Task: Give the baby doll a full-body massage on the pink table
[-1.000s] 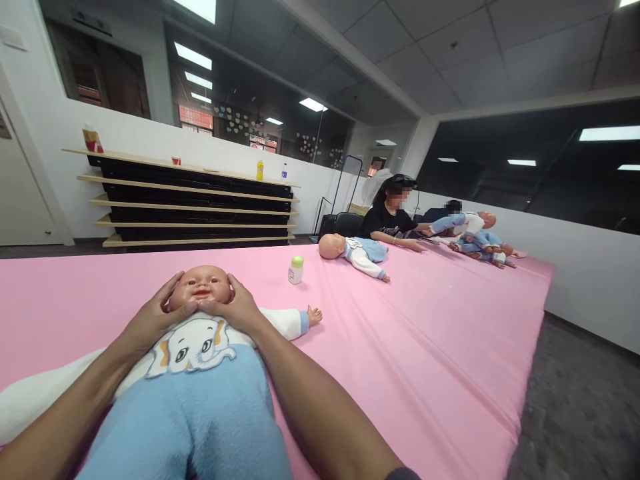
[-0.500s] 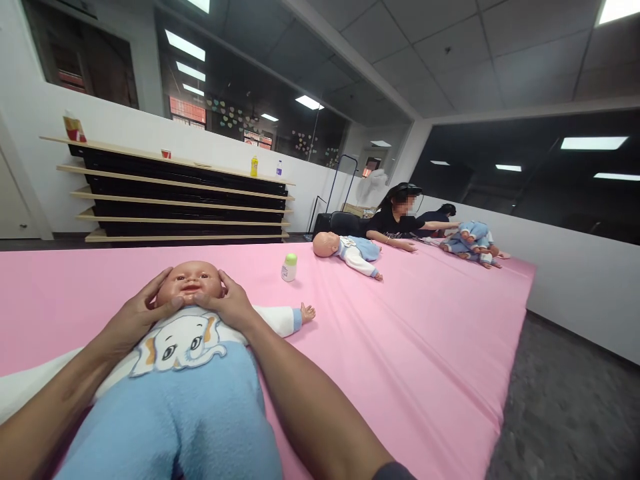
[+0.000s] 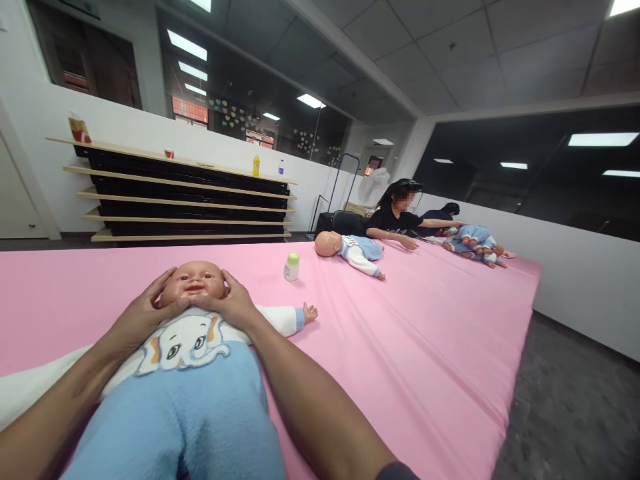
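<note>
A baby doll [image 3: 175, 393] in a blue and white outfit with an elephant face on the chest lies on its back, face up, in front of me. My left hand [image 3: 150, 310] is wrapped round one side of the doll's head [image 3: 194, 277]. Against the other side of the head is my right hand [image 3: 233, 300]. Both thumbs lie along the chin, with the tips near each other. The fingers reach behind the head, where their ends are partly hidden. One doll arm [image 3: 280, 320] stretches out to the right past my right wrist.
A pink cloth [image 3: 390, 347] covers the table. A white bottle with a green cap [image 3: 291, 267] stands beyond the doll. Another doll [image 3: 357, 252] lies farther right. A person [image 3: 397, 213] reaches toward a pile of dolls [image 3: 475, 241]. Stacked boards [image 3: 185, 193] stand behind.
My thumbs have come slightly closer together at the doll's chin. The whole view has shifted a little; the doll lies as before.
</note>
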